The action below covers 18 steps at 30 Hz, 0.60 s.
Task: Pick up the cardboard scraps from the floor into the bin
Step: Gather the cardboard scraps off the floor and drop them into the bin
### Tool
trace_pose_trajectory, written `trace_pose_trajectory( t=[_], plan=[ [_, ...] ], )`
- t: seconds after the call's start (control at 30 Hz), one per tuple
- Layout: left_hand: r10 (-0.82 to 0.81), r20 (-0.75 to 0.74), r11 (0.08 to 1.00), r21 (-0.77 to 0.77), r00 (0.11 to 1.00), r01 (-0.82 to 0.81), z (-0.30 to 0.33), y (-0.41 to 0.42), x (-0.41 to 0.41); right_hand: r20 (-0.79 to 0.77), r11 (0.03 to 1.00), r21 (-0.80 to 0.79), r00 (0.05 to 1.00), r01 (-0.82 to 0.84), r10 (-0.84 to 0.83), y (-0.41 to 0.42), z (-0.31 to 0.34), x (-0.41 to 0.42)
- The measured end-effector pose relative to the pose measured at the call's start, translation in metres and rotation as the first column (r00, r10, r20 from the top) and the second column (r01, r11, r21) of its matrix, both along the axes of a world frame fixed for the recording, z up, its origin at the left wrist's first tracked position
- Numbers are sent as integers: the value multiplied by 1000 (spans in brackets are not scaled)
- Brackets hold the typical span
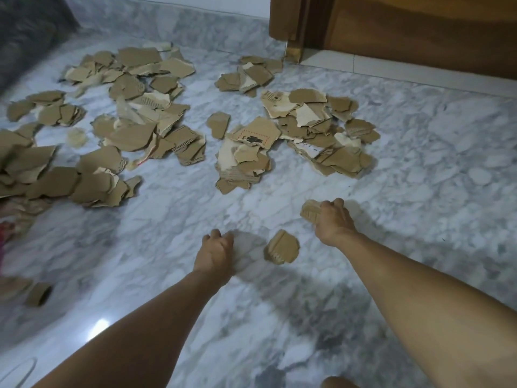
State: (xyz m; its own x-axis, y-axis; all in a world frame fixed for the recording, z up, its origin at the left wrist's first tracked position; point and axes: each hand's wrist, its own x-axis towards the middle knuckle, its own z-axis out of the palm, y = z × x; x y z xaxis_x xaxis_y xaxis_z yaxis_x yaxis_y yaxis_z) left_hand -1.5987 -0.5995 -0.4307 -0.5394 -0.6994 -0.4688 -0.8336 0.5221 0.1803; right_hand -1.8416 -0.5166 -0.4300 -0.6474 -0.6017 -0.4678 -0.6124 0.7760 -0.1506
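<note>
Two hands: both reach out low over the marble floor (419, 152), bare forearms entering from the bottom of the frame.
Right hand (334, 219): fingers curled round a small ridged scrap (310, 210), right of centre.
Left hand (215, 252): at lower centre, fingers loosely bent, nothing in it that I can see.
Loose scrap (282, 247): one piece, brown, torn round edge, corrugation showing; lies flat between the two hands.
Cardboard scraps: torn, irregular, tan to brown; some peeled to a paler layer, a few with black or red print.
Left heap (123, 121): dozens, too many to count, spread across the upper left and left edge.
Right heap (296, 130): dozens more, upper centre to right.
Cardboard tube (39, 294): one, lower left.
Wooden door (419, 26): one, upper right.
</note>
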Motion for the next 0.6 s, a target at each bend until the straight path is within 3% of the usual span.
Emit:
trace_pose_trajectory(
  t=[0.17, 0.37, 0.47, 0.6],
  plan=[
    [268, -124, 949, 205, 955, -240, -4, 0, 2, 67, 999, -20, 997, -41, 42, -5, 6, 4],
    [313, -162, 940, 193, 936, -281, 2, -10, 13, 351, 994, -20, 930, -103, 104, -13, 25, 33],
    [422, -188, 901, 195, 887, -387, 6, -19, 29, 295, 961, 61, 924, -271, 243, -8, 17, 65],
    [533, -188, 842, 216, 825, -494, 10, -27, 51, 119, 975, 32, 969, -220, 215, -1, 3, 94]
  ],
)
